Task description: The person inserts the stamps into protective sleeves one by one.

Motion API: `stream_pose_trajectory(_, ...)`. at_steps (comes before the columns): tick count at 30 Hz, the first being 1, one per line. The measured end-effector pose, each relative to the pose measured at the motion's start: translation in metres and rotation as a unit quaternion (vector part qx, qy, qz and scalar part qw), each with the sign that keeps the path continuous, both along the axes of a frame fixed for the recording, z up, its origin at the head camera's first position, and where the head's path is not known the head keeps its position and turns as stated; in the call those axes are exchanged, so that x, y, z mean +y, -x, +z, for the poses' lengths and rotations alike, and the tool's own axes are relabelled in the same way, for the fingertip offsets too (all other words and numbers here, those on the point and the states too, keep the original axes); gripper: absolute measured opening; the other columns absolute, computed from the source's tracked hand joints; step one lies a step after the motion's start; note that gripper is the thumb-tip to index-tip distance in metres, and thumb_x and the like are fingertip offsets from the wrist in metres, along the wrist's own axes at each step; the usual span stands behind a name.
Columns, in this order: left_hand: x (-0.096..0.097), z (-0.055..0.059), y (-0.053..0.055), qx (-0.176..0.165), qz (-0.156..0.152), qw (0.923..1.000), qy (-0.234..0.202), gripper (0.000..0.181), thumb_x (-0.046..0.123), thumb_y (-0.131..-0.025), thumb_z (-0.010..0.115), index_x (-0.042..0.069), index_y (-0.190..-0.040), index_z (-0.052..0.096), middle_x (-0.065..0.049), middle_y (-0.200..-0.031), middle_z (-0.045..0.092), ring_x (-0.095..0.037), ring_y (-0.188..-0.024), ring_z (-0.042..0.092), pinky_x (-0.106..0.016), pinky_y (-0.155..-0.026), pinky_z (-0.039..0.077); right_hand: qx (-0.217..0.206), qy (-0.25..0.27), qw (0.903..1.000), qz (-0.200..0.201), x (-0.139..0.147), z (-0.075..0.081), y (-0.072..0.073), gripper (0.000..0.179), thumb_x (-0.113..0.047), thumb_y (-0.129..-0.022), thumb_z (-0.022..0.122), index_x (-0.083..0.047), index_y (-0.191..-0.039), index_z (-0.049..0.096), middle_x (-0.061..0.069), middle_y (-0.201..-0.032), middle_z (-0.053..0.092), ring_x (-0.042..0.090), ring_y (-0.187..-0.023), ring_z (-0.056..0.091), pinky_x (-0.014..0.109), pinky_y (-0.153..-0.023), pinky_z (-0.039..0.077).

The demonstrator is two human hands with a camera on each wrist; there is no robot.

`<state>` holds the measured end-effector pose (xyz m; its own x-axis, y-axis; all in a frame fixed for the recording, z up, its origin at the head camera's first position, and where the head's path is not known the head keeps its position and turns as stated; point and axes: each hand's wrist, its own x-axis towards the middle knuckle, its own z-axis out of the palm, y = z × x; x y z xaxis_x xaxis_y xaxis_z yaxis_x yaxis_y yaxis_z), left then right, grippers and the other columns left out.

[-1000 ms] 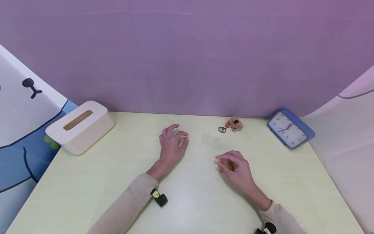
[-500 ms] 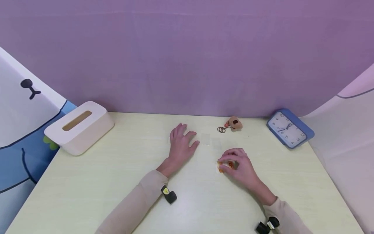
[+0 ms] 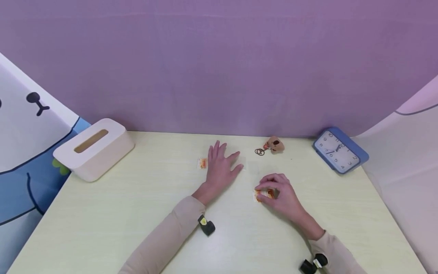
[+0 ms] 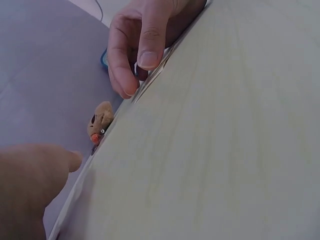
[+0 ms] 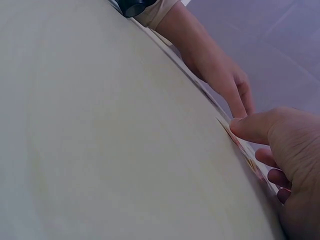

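My left hand [image 3: 220, 167] is spread low over the table at the middle, fingers apart and thumb out. Its thumb tip lies right at a small clear plastic square [image 3: 243, 163], mostly covered by the hand. A small card with an orange print [image 3: 202, 163] lies flat just left of that hand. My right hand [image 3: 282, 194] curves over a second orange-printed card [image 3: 265, 194], thumb along the near edge and index finger along the far edge. In the right wrist view this card [image 5: 245, 155] lies close along the tabletop under the thumb.
A brown animal-head keychain [image 3: 275, 145] with metal rings [image 3: 260, 152] lies near the back edge. A blue clock [image 3: 340, 150] stands at the back right, a pale tissue box [image 3: 94, 148] at the back left. A purple cloth [image 3: 219, 68] hangs behind the table.
My left hand has let go of one printed card, now lying on the table, and slid right to the clear square. My right hand has brought its card down flat and stayed there.
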<state>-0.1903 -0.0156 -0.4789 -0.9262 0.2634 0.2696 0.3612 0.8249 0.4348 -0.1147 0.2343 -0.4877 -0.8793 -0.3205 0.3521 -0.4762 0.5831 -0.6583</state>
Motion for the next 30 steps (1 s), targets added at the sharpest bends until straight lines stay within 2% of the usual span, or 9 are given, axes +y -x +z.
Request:
stream_pose_trajectory(5, 0.000, -0.002, -0.001, -0.006, -0.009, 0.9997, 0.024, 0.047, 0.046, -0.106, 0.073, 0.024, -0.148, 0.073, -0.025, -0.172, 0.040, -0.049, -0.168, 0.014, -0.065, -0.136, 0.008, -0.011, -0.005, 0.9999, -0.003, -0.001, 0.001, -0.001, 0.029, -0.002, -0.079, 0.099, -0.018, -0.101, 0.089, 0.002, -0.116, 0.075, 0.025, -0.115, 0.057, 0.042, -0.100, 0.041)
stream_pose_trajectory(14, -0.005, -0.003, -0.004, -0.010, -0.019, 0.9996, 0.021, 0.041, 0.042, -0.107, 0.073, 0.022, -0.144, 0.076, -0.027, -0.172, 0.040, -0.052, -0.167, 0.014, -0.065, -0.135, 0.008, -0.006, -0.008, 0.9999, -0.003, -0.002, 0.001, -0.001, 0.028, -0.002, -0.080, 0.098, -0.018, -0.101, 0.089, 0.003, -0.116, 0.075, 0.024, -0.113, 0.057, 0.039, -0.099, 0.042)
stream_pose_trajectory(23, -0.013, -0.002, -0.012, 0.016, -0.023, 0.9993, 0.026, 0.036, 0.034, -0.106, 0.075, 0.018, -0.138, 0.080, -0.030, -0.168, 0.044, -0.055, -0.166, 0.016, -0.069, -0.134, 0.013, 0.001, -0.007, 1.0000, 0.000, -0.001, 0.002, -0.001, 0.029, 0.000, -0.078, 0.098, -0.017, -0.099, 0.087, 0.005, -0.116, 0.075, 0.025, -0.113, 0.057, 0.040, -0.099, 0.041)
stream_pose_trajectory(30, -0.019, -0.002, -0.025, 0.038, -0.039, 0.9985, 0.008, 0.031, 0.019, -0.103, 0.075, 0.014, -0.133, 0.082, -0.033, -0.163, 0.048, -0.059, -0.162, 0.023, -0.071, -0.133, 0.016, 0.002, -0.001, 1.0000, -0.002, -0.002, 0.002, -0.001, 0.031, 0.000, -0.077, 0.099, -0.018, -0.098, 0.085, 0.004, -0.115, 0.076, 0.023, -0.113, 0.057, 0.040, -0.099, 0.041)
